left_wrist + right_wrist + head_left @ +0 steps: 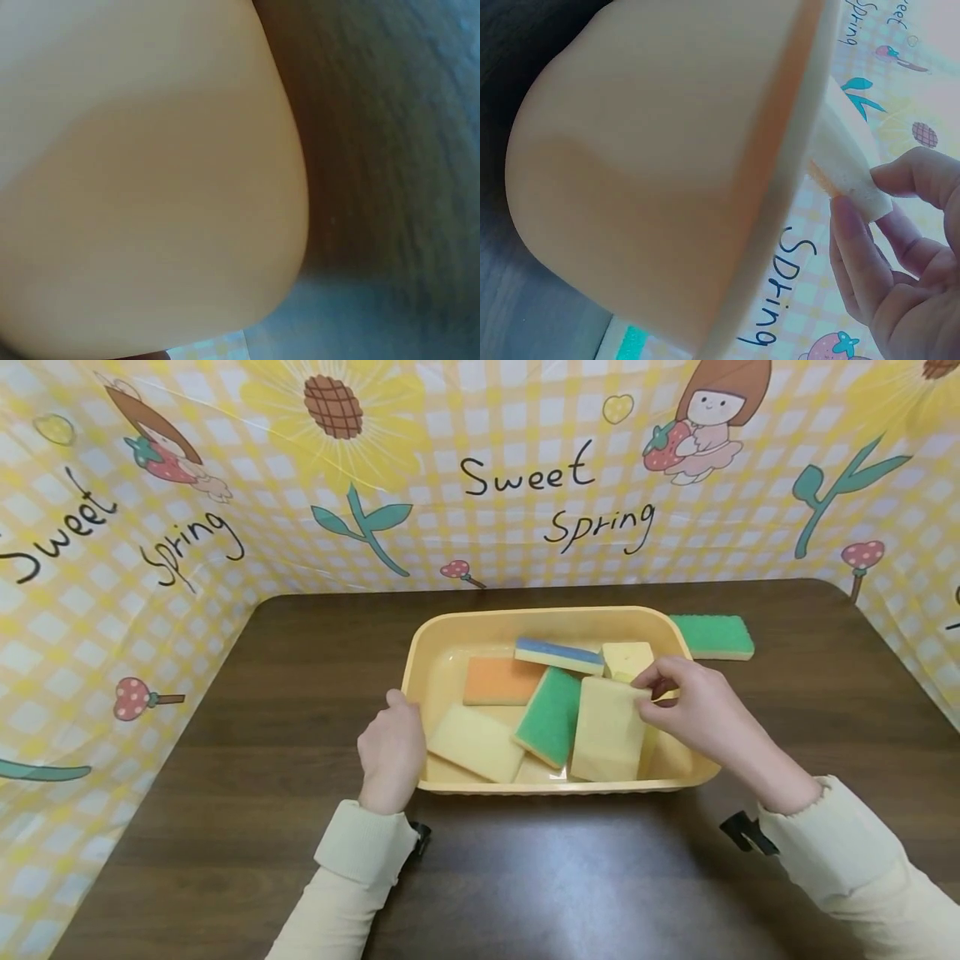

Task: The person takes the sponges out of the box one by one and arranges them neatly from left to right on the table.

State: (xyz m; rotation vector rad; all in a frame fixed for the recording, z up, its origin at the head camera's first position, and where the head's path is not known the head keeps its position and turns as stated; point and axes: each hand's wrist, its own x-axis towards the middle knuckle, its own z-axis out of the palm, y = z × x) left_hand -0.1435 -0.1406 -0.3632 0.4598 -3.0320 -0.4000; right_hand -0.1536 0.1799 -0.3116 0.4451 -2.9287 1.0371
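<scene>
My left hand [392,747] grips the left rim of a pale yellow plastic basin [525,617]; its fingertips are hidden in the head view. Over the basin's right side, my right hand [701,706] pinches the upper corner of a pale yellow sponge [609,731] between thumb and fingers. That sponge [855,161] rises above the rim in the right wrist view. Beside it in the basin lie a green-topped sponge [551,714], an orange one [501,680], a blue-topped one [558,653], a small yellow block [626,658] and a flat cream sponge [477,743].
A green scouring sponge [716,637] lies on the dark wooden table [300,693], just behind the basin's right corner. Behind the table hangs a yellow checked cloth [525,410] with printed flowers and lettering. The basin's outer wall [165,202] fills most of the left wrist view.
</scene>
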